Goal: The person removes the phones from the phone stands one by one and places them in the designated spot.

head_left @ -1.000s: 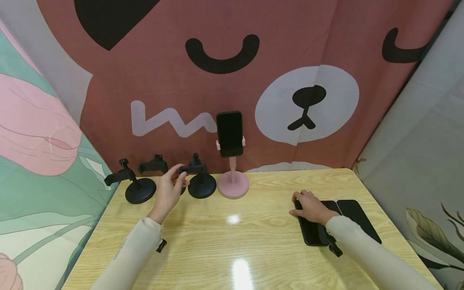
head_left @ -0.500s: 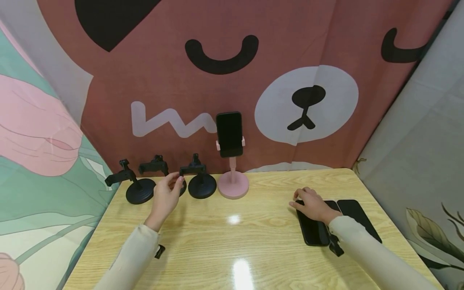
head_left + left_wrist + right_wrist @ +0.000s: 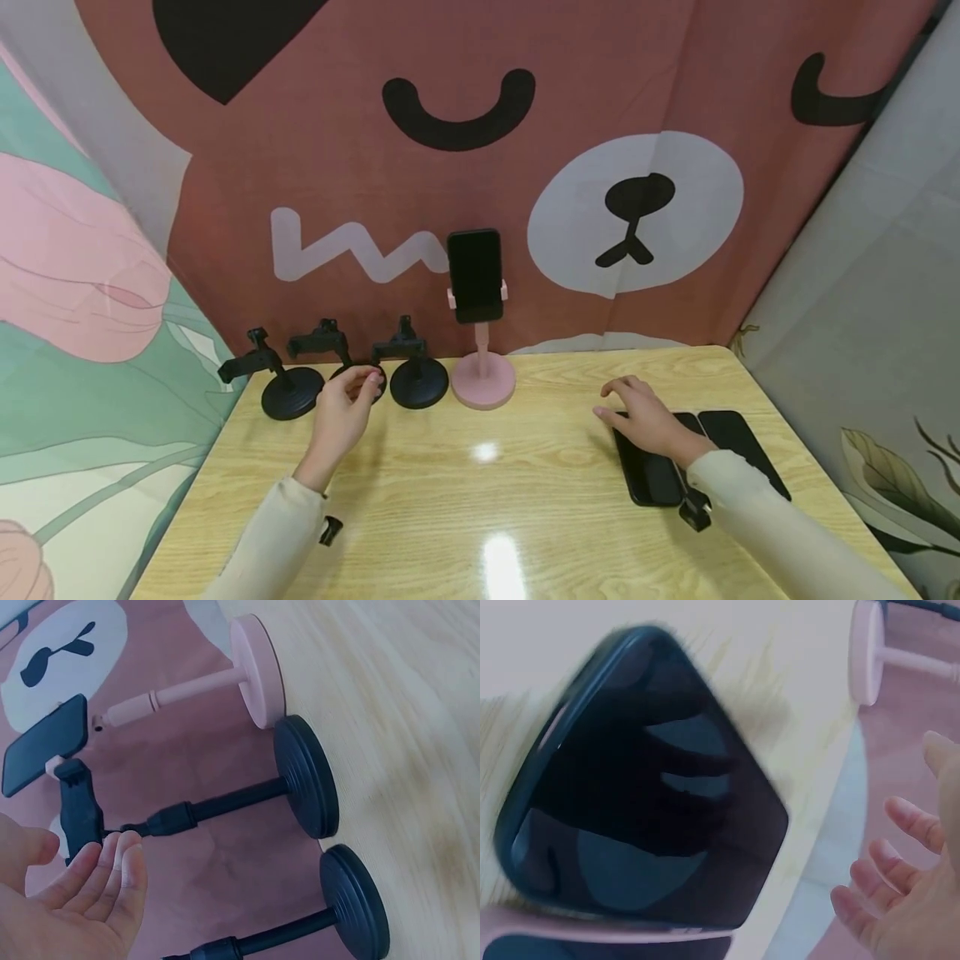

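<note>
No legible text or labels.

Black stand (image 3: 416, 373) sits upright just past the left fingertips; black phone (image 3: 647, 469) lies flat, screen up, under the right hand.

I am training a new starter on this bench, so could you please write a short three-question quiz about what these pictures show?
1. True or false: the pink stand holds a phone.
2. How many black stands are lined up left of the pink stand?
A. two
B. three
C. five
3. Fill in the missing word: the right hand hovers over a dark phone that lies ____ on the wooden table.

Key:
1. True; the phone sits upright in its clamp.
2. B; the left hand is open beside the middle one, holding nothing.
3. Flat; the wrist view shows the fingers spread, off the screen.
</note>
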`<action>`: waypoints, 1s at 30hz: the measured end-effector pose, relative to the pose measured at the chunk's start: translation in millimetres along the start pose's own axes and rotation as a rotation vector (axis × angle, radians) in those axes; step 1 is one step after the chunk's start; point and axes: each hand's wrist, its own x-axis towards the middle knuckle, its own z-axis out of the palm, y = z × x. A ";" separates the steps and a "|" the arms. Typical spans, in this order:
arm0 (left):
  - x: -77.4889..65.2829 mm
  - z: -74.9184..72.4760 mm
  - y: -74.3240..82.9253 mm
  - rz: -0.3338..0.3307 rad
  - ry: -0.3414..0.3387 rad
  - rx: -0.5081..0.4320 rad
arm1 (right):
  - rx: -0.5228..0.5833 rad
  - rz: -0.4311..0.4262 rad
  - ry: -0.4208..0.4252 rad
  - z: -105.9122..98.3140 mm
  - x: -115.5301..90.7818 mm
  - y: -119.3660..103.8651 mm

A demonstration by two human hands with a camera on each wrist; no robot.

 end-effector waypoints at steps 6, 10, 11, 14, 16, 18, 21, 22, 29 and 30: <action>-7.9 4.9 8.4 0.025 -0.009 -0.095 | 0.050 -0.028 0.010 -1.6 -3.3 -23.5; -15.0 11.5 15.9 0.057 -0.017 -0.136 | 0.074 -0.054 0.012 -2.6 -4.3 -39.8; -16.9 13.4 18.3 0.067 -0.020 -0.141 | 0.076 -0.059 0.011 -2.6 -4.3 -43.6; -22.1 19.8 25.3 0.095 -0.033 -0.150 | 0.094 -0.069 0.002 -2.5 -4.0 -54.7; -25.3 24.4 29.7 0.109 -0.042 -0.160 | 0.108 -0.074 -0.010 -2.7 -3.8 -62.1; -27.9 29.0 33.8 0.117 -0.053 -0.168 | 0.124 -0.083 -0.021 -3.2 -3.4 -69.6; -29.9 35.3 39.7 0.118 -0.066 -0.181 | 0.137 -0.109 -0.028 -4.5 -1.9 -80.1; -30.0 37.2 41.8 0.118 -0.070 -0.184 | 0.138 -0.118 -0.028 -5.1 -1.1 -83.4; -25.7 46.7 56.9 0.120 -0.080 -0.198 | 0.136 -0.155 -0.019 -10.3 7.4 -103.7; -24.8 47.3 59.1 0.121 -0.079 -0.199 | 0.142 -0.155 -0.018 -11.0 8.9 -106.3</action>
